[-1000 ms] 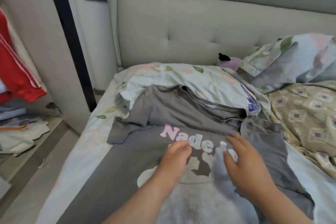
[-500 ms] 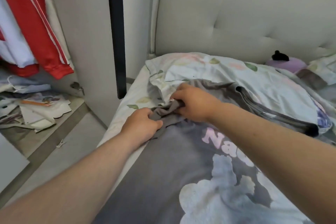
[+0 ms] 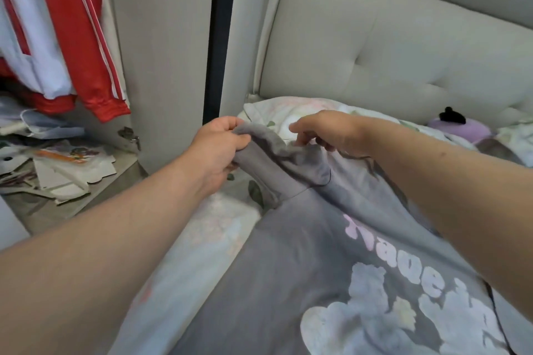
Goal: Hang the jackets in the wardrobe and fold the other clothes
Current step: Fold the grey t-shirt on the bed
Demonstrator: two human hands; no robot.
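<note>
Head view, only camera.

Counts:
- 2 hands, both bare, apart from each other, both on the same garment.
- 1 grey T-shirt (image 3: 288, 268), with pink lettering and a pale flower print on the front.
- 1 red jacket (image 3: 75, 37) with white stripes. Can't tell if the pale panels next to it are the same garment.
- 1 purple plush (image 3: 458, 130) with a black bit on top.
- A pile of loose papers and cardboard (image 3: 66, 173). Too jumbled to count.

Hands:
- Left hand (image 3: 215, 150) grips the end of the T-shirt's sleeve (image 3: 274, 158), fingers curled round the fabric, and holds it lifted off the bed.
- Right hand (image 3: 326, 131) has its fingers curled down onto the fabric at the shoulder. Looks like a pinch, but the contact point is partly hidden.
- The sleeve is bunched between the two hands.

Task item: the T-shirt body lies print-up on the bed, lower right of frame, with the sleeve toward the wardrobe side.

Surface: bed with a pale floral sheet (image 3: 202, 239). A floral pillow (image 3: 274, 112) sits just behind the hands. The plush is far right, near the headboard.

Room:
- Beige tufted headboard (image 3: 375, 52) behind the bed.
- Open wardrobe on the left. Its light door panel (image 3: 164, 52) stands beside a dark vertical strip (image 3: 220, 32).
- The jacket hangs inside the wardrobe, above the papers on the wardrobe floor.
</note>
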